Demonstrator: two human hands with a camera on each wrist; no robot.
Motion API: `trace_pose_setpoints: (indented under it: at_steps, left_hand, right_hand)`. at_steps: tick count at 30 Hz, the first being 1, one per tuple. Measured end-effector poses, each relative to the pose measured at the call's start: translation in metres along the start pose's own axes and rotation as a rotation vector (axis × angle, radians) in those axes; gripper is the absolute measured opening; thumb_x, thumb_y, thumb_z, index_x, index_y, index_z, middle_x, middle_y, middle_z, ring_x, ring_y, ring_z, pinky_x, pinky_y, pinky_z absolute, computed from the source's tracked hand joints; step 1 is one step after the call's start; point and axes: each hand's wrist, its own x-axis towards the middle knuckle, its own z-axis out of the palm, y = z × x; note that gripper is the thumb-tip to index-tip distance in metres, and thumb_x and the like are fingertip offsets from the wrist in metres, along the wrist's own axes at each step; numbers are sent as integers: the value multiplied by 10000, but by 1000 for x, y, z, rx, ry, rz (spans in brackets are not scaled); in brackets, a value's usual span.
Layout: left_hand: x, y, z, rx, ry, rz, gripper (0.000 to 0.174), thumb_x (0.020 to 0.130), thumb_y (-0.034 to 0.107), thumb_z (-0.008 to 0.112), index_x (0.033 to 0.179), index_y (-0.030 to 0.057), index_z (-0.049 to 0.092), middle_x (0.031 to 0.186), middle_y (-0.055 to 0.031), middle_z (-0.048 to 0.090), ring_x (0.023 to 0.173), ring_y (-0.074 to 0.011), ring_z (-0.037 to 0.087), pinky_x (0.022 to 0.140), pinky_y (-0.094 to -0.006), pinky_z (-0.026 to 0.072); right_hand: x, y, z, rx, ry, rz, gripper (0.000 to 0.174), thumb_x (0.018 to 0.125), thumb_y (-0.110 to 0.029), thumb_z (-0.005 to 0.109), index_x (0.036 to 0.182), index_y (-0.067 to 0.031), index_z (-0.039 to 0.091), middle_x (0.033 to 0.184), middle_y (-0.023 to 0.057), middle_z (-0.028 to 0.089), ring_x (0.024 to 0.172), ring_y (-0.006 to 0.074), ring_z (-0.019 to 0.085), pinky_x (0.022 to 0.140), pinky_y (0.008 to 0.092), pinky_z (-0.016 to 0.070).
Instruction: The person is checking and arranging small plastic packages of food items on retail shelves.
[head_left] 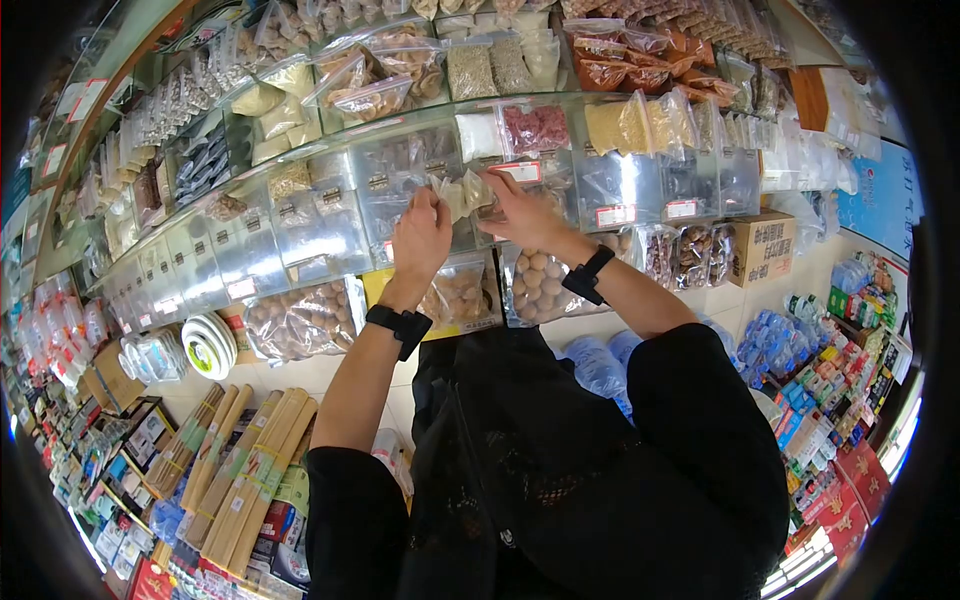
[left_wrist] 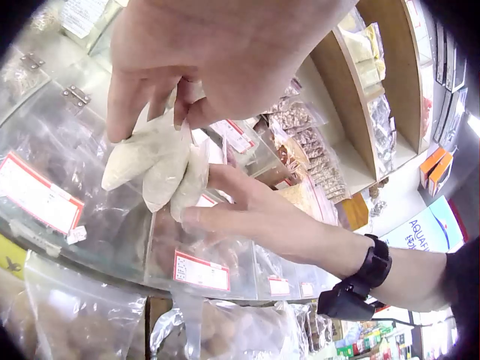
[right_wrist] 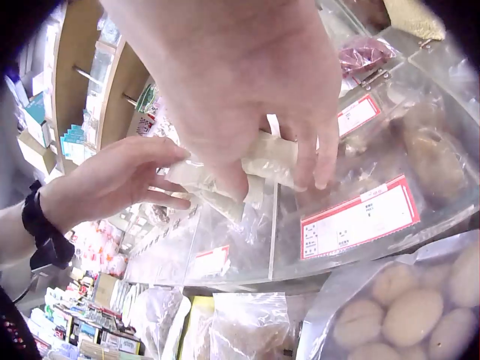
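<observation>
Several small clear bags of pale powder (head_left: 455,197) hang fanned out between my two hands, over the clear-lidded bins. My left hand (head_left: 420,240) pinches them by their tops, as the left wrist view shows from above. From the other side, the thumb and fingers of my right hand (head_left: 530,215) pinch the rightmost bag (left_wrist: 191,180). In the right wrist view a pale powder bag (right_wrist: 270,159) shows between the thumb and fingers, partly hidden by the hand. Beneath lie the transparent bin lids (head_left: 400,165) with red-edged price labels (right_wrist: 360,217).
Higher rows hold bagged dry goods, among them a bag of dark red pieces (head_left: 535,130) and yellow grain bags (head_left: 615,125). Below the bins stand bags of round brown goods (head_left: 540,285). A cardboard box (head_left: 765,248) sits at right, bundled wooden sticks (head_left: 255,480) at lower left.
</observation>
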Motion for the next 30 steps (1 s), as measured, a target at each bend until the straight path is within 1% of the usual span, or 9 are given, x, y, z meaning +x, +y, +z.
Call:
trace_pose_setpoints:
  at_steps: [4, 7, 9, 16, 19, 21, 25, 27, 30]
  left_hand:
    - [10, 1, 4, -70, 39, 35, 211, 975, 198, 580, 1023, -7, 575, 976, -215, 705, 957, -408, 690, 784, -473, 541]
    - [19, -1, 9, -168, 59, 31, 186, 958, 224, 585, 973, 40, 567, 957, -216, 692, 875, -471, 652, 735, -535, 508]
    - [23, 2, 11, -160, 26, 15, 193, 956, 247, 588, 1003, 59, 592, 970, -208, 702, 889, -454, 662, 746, -526, 513]
    - [26, 23, 17, -196, 3, 28, 209, 944, 287, 612, 1023, 94, 620, 957, -188, 713, 899, -443, 671, 761, -519, 520]
    - [24, 29, 20, -213, -49, 28, 233, 934, 304, 628, 1046, 99, 635, 1007, -188, 709, 940, -453, 661, 788, -518, 522]
    - [21, 31, 19, -130, -77, 62, 256, 922, 296, 638, 1087, 100, 637, 1155, -195, 672, 1011, -454, 642, 827, -515, 518]
    - [16, 22, 16, -190, -176, 126, 287, 910, 263, 642, 1137, 88, 632, 1317, -204, 588, 1139, -445, 595, 922, -492, 502]
    - [15, 15, 15, -198, -169, 219, 376, 920, 242, 647, 1253, 72, 599, 1375, -218, 561, 1295, -403, 524, 1047, -424, 447]
    - [14, 10, 13, -205, -203, 249, 365, 925, 209, 626, 1261, 70, 597, 1412, -199, 532, 1319, -418, 494, 1068, -437, 431]
  right_hand:
    - [16, 1, -2, -2, -11, 92, 532, 910, -213, 694, 1348, -59, 436, 1276, 143, 516, 835, 283, 675, 735, 409, 543]
    - [15, -7, -12, 27, 62, 70, 481, 912, -183, 686, 1315, -54, 456, 1230, 139, 533, 813, 280, 673, 718, 416, 539]
    - [15, -5, -14, 80, 50, 146, 429, 915, -181, 652, 1282, -43, 478, 1265, 161, 535, 851, 338, 694, 752, 463, 548]
    - [-1, 6, -18, 94, 144, 152, 495, 908, -183, 646, 1340, -49, 446, 1277, 161, 530, 885, 372, 681, 761, 476, 544]
    - [-9, 11, -19, 106, 58, 314, 523, 897, -177, 649, 1353, -52, 426, 1244, 170, 536, 899, 393, 656, 771, 482, 538]
    - [-12, 16, -14, 42, 155, 135, 546, 888, -173, 654, 1362, -55, 409, 1235, 176, 533, 909, 401, 643, 784, 475, 537]
    - [-16, 26, -13, 111, 122, 136, 574, 883, -169, 659, 1379, -59, 390, 1274, 189, 504, 941, 412, 639, 808, 483, 537]
    - [-16, 24, -15, 78, 125, 85, 596, 882, -185, 658, 1394, -59, 381, 1311, 198, 477, 968, 431, 633, 825, 499, 534]
    - [-19, 9, -29, -22, 53, 184, 608, 877, -202, 657, 1401, -55, 385, 1327, 204, 463, 994, 445, 627, 836, 513, 529]
